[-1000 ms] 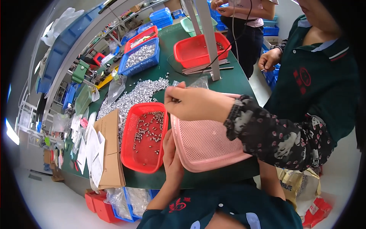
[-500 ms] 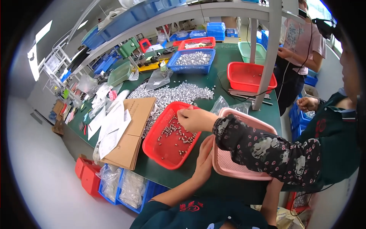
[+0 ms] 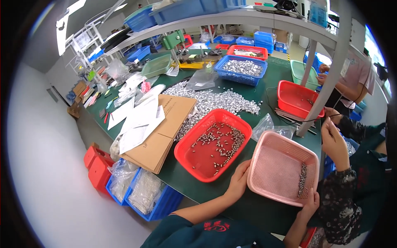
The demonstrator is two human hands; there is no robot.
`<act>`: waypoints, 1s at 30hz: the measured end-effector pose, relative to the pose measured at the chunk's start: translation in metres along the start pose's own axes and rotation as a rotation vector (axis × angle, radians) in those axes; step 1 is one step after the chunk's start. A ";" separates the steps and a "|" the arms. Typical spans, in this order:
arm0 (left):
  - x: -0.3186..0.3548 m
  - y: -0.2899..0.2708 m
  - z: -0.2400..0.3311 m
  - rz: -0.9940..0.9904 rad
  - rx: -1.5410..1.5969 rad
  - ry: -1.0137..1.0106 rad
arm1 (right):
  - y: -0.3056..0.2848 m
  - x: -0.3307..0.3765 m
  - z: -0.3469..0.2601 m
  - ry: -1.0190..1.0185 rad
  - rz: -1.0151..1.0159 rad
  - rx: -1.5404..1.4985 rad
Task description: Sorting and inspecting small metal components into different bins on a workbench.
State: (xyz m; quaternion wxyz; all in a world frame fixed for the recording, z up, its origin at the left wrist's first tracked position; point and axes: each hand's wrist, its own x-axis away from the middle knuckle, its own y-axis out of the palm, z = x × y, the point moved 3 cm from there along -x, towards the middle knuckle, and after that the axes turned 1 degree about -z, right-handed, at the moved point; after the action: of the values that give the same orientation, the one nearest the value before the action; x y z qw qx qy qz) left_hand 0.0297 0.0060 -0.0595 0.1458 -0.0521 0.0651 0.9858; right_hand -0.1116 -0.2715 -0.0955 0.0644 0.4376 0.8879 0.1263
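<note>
Pink basket (image 3: 275, 169): pale, fine-meshed, squarish with rounded corners, at the near side of the green table (image 3: 188, 188), just right of the red basket (image 3: 198, 163).
Metal pieces in pink basket (image 3: 302, 180): small, dull grey, bunched in a strip along the right wall (the rest of the mesh floor looks bare).
Left hand (image 3: 238, 180): against the basket's left side; whether it pinches the rim, I cannot tell.
Right hand (image 3: 310, 202): closed on the lower right corner, thumb up by the rim.
Since half a second ago: the co-worker's patterned sleeve (image 3: 340, 202), then across the pink basket, has drawn off to the right; the basket's inside now shows, pieces included.
Hard to make out: the right hand's fingers under the corner, the pieces' exact shape, and whatever the co-worker's raised hand (image 3: 335, 144) may hold.
</note>
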 end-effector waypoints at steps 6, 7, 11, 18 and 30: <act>0.013 -0.013 -0.021 0.016 -0.022 -0.124 | 0.003 0.007 -0.011 0.008 0.105 0.155; 0.018 -0.018 -0.024 0.008 -0.008 -0.163 | 0.005 0.006 -0.012 -0.015 0.117 0.203; 0.024 -0.027 -0.012 0.003 0.011 -0.166 | 0.026 0.008 -0.023 -0.025 0.123 0.192; 0.018 -0.029 0.000 -0.034 0.048 -0.146 | 0.022 0.017 -0.036 -0.008 0.138 0.106; 0.016 -0.009 0.004 -0.099 0.084 -0.162 | -0.003 0.030 -0.040 -0.078 0.130 0.157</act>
State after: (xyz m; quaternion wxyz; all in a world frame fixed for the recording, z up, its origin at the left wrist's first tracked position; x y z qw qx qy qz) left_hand 0.0168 0.0199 -0.0590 0.2012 0.0306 0.0916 0.9748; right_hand -0.1413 -0.2564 -0.0582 0.0562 0.5026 0.8616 0.0429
